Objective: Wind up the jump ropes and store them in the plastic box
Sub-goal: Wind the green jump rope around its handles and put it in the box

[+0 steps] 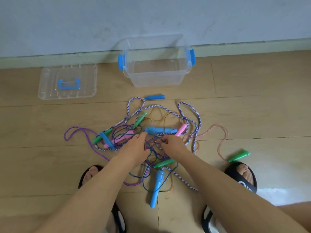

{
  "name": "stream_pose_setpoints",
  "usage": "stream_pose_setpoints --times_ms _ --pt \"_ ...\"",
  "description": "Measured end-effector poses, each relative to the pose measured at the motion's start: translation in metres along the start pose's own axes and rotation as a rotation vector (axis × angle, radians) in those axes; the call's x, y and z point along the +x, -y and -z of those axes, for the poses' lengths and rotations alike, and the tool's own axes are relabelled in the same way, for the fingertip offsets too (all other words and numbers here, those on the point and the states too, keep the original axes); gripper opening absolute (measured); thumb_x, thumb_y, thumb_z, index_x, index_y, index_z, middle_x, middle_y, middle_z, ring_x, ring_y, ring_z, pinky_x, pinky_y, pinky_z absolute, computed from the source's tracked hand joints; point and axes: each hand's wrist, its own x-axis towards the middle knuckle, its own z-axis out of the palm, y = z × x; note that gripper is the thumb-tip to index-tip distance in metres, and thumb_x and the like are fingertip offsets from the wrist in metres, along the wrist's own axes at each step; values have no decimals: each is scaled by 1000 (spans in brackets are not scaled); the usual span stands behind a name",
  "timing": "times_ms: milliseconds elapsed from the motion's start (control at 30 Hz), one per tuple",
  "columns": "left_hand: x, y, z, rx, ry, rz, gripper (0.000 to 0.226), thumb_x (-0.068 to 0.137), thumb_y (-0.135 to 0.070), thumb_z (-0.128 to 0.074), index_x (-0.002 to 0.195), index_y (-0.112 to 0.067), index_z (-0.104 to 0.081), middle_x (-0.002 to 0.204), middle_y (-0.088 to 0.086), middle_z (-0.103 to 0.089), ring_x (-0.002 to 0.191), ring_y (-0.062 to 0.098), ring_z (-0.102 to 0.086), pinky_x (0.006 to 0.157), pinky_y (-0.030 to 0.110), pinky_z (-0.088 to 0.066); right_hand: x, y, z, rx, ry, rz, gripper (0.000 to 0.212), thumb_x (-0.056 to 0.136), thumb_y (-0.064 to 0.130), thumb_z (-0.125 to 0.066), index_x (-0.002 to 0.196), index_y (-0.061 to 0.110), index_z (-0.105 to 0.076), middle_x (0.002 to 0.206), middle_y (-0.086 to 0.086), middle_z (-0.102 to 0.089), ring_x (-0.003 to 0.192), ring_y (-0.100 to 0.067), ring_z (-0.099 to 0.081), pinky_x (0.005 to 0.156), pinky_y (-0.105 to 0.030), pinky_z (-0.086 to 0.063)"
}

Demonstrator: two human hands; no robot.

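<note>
Both hands are buried in the middle of the mess: the right hand (171,144) has its fingers curled in tight, pinching a purple cord (76,130) strand right at the fingertips, and the left hand (135,148) lies flatter on the pile with its fingers reaching forward, thumb side near the cords, though I can't tell if it's actually gripping anything under there. The tangle of jump ropes (151,142) spreads out all around the fingers. Just past the fingertips sits a blue handle (160,130) lying sideways, and a pink handle (180,130) is tilted right beside the right hand's knuckles. Off to the left of the left hand there's a green handle (101,136) crossed by another blue one, with a second pink handle tucked in by them. A striped purple-and-white rope (190,113) loops out beyond the fingers, and a clear orange-ish cord (220,142) trails away to the right, ending at a green handle near a sandal (242,175). Back toward the wrists, a long blue handle (156,189) and another green one lie between the forearms. Well beyond the fingers, by the wall, the clear plastic box (156,76) stands open with blue latches, nothing in it, and its lid (67,81) lies flat on the wood floor (252,98) off to the left.
</note>
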Motion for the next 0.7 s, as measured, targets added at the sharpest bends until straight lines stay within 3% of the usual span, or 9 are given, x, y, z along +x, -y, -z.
stream_pose_setpoints --times_ms 100,167,233,300,367,467,533,633,700 --pt "-9 -14 21 2 -99 -95 79 91 -29 -62 154 -35 -16 150 -1 -35 115 24 -55 94 41 -49 -16 29 38 15 18 93 18 92 16 -51 93 19 -69 72 -1 -63 76 -22 -62 67 -29 -47" --pt "-15 -23 38 -17 -158 -142 72 89 -30 -64 151 -36 -27 145 -2 -41 118 23 -52 95 41 -47 -31 53 68 8 4 162 20 91 15 -50 93 23 -69 74 3 -67 70 -13 -66 66 -27 -50" --pt "-22 -34 58 -80 -198 -174 40 90 -29 -61 129 -28 -52 124 1 -56 104 24 -57 88 41 -49 -49 75 97 -3 -50 240 18 91 16 -53 91 21 -70 67 8 -64 59 -1 -59 61 -24 -47" --pt "-33 -49 80 -132 -231 -185 12 92 -31 -56 97 -21 -59 93 1 -62 85 24 -58 73 37 -48 -69 96 121 47 -96 299 13 89 17 -58 85 21 -70 63 8 -63 58 -6 -56 63 -27 -48" --pt "-44 -65 101 -158 -263 -230 17 92 -36 -55 94 -19 -61 80 -1 -61 79 22 -57 67 34 -43 -93 114 143 108 -126 342 11 86 18 -63 78 22 -68 63 6 -63 57 -8 -53 62 -27 -48" --pt "-61 -88 132 -293 -259 -365 28 85 -40 -65 108 -24 -60 93 -5 -68 88 15 -64 81 34 -52 -126 136 170 231 -136 384 7 84 15 -64 80 13 -68 66 -2 -61 53 -11 -51 51 -22 -43" --pt "-73 -99 147 -408 -232 -468 27 81 -35 -69 105 -28 -58 100 -2 -71 96 17 -68 86 37 -55 -144 148 183 349 -138 421 9 86 11 -60 80 8 -66 69 -7 -61 54 -14 -52 50 -24 -43" --pt "-95 -108 161 -484 -184 -501 8 93 -18 -61 101 -18 -60 105 5 -69 86 19 -72 66 17 -51 -164 159 195 515 -117 470 13 90 10 -56 78 9 -62 73 -10 -63 53 -16 -51 49 -25 -41" --pt "-109 -106 165 -447 -172 -492 15 99 -23 -54 102 -13 -65 103 2 -69 80 11 -69 67 17 -48 -173 163 200 630 -83 474 15 93 11 -55 79 8 -60 73 -11 -62 53 -18 -48 48 -25 -39"
